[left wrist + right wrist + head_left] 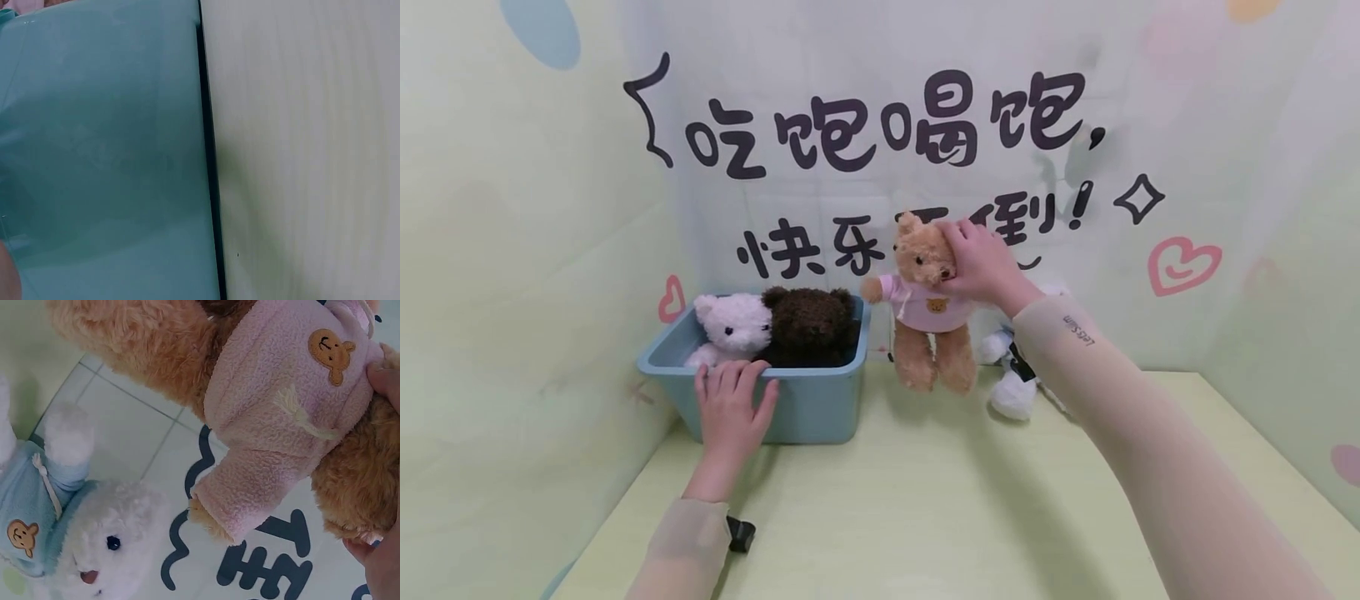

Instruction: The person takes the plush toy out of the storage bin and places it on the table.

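My right hand (pixel 985 258) grips a light brown teddy bear (pixel 934 354) by the side of its head. The bear hangs upright above the table, wearing a pink hoodie (pixel 262 425) with a small bear patch. At the left, my left hand (pixel 730 412) holds the front rim of a blue plastic bin (pixel 805 408), fingers over the edge and thumb against the outer wall. Inside that bin sit a white teddy bear (pixel 737 321) and a dark brown teddy bear (pixel 812 321), their lower parts hidden by the wall.
Behind my right forearm, a white teddy bear (pixel 1013 393) is on the table (pixel 887 517); in the right wrist view it has a light blue hoodie (pixel 31 512). A printed backdrop (pixel 887 50) with dark lettering stands behind the bin and the bears.
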A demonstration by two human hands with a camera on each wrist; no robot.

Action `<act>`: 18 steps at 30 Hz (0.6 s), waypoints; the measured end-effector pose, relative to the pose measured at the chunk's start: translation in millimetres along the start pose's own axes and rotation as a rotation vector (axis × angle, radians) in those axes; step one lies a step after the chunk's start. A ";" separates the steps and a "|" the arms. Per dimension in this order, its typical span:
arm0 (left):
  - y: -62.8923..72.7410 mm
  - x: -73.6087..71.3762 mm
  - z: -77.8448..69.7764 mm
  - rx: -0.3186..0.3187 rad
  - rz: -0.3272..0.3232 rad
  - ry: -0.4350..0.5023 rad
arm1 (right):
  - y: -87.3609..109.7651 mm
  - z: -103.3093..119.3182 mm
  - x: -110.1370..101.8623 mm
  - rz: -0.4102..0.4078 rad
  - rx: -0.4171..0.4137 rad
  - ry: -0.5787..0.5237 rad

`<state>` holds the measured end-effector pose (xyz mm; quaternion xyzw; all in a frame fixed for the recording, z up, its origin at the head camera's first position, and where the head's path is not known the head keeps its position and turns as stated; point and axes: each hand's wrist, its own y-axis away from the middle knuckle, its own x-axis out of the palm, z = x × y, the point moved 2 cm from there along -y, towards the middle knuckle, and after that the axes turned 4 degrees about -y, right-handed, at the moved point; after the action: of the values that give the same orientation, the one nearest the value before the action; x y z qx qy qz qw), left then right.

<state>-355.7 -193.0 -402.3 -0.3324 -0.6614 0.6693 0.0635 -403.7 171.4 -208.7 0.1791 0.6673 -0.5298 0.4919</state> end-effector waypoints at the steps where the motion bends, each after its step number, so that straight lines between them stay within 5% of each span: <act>1: 0.3 -0.1 -0.1 -0.001 0.000 0.001 | 0.8 -0.8 2.3 0.004 0.002 -0.013; 18: 2.9 0.6 3.1 0.018 -0.003 -0.025 | 16.6 -16.3 48.0 0.052 0.030 -0.101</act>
<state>-356.8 -195.7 -405.5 -0.3225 -0.6567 0.6791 0.0593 -420.4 178.4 -258.9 0.1766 0.6286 -0.5354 0.5358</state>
